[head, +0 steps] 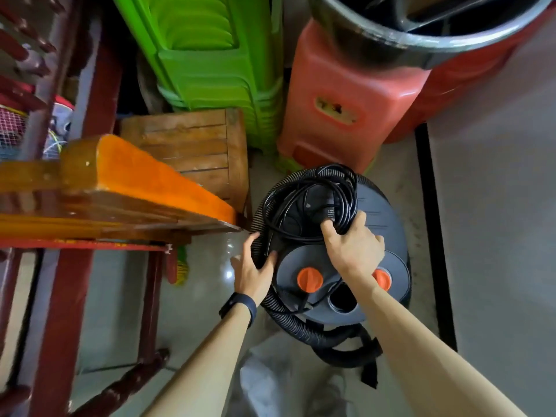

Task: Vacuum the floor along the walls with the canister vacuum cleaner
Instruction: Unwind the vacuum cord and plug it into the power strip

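Note:
A dark grey canister vacuum cleaner (379, 212) with two orange knobs stands on the tiled floor, seen from above. A black power cord (313, 191) lies coiled on its lid. The ribbed black hose (301, 323) wraps around the body. My right hand (353, 245) reaches onto the lid and its fingers curl around the coiled cord. My left hand (255, 266) grips the hose at the vacuum's left side; a dark band sits on that wrist.
A wooden chair (105, 200) with an orange-lit armrest crowds the left. A low wooden stool (195, 145), stacked green plastic stools (210, 70), a red plastic stool (346, 100) and a black bucket (421, 31) stand behind the vacuum. Grey floor tiles (496, 206) lie to the right.

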Tool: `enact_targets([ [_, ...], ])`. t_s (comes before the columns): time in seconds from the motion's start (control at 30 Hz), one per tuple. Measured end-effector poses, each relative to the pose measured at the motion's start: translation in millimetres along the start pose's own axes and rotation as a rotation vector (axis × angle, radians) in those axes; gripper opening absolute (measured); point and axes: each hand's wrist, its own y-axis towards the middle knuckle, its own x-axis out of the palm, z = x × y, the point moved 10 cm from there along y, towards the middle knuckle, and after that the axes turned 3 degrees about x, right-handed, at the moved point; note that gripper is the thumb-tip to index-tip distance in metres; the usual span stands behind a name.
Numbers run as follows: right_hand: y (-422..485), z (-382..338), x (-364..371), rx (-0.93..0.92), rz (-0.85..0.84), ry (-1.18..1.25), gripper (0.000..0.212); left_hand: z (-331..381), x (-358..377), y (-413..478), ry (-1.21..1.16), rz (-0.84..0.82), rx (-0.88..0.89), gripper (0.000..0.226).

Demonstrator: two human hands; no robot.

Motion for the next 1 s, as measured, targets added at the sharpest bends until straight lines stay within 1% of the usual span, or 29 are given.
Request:
enact_targets([
  [0.13, -35, 16, 5, -0.015, -0.02, -0.019, 0.048, -29, -2, -32, -0.028, 0.013, -0.015, 0.048],
  [0.2, -53, 24, 5, -0.005, -0.024, -0.013, 0.046, -38, -3, -46, -0.033, 0.013, 0.017, 0.051],
  [0.27, -64, 31, 8, 0.016, -0.061, 0.004, 0.045, -44, -10, -52, -0.032, 0.046, 0.043, 0.053],
  [0.33, -74, 34, 12, 0.03, -0.111, 0.013, 0.048, -48, -21, -53, -0.015, 0.082, 0.056, 0.056],
  [0.4, -84, 36, 17, 0.013, -0.123, 0.0, 0.051, -55, -26, -55, -0.012, 0.08, 0.057, 0.058],
  [0.57, -130, 46, 23, -0.057, -0.109, -0.046, 0.048, -107, -28, -100, -0.046, 0.089, -0.02, 0.064],
  [0.7, -177, 51, 28, -0.103, -0.136, -0.063, 0.049, -144, -39, -149, -0.075, 0.169, -0.093, 0.067],
  [0.8, -215, 53, 37, -0.121, -0.155, -0.091, 0.049, -174, -56, -184, -0.116, 0.214, -0.114, 0.068],
  [0.9, -254, 54, 48, -0.123, -0.155, -0.098, 0.048, -205, -77, -209, -0.159, 0.222, -0.136, 0.069],
  [1.0, -294, 53, 64, -0.129, -0.164, -0.094, 0.048, -235, -106, -228, -0.147, 0.244, -0.149, 0.069],
])
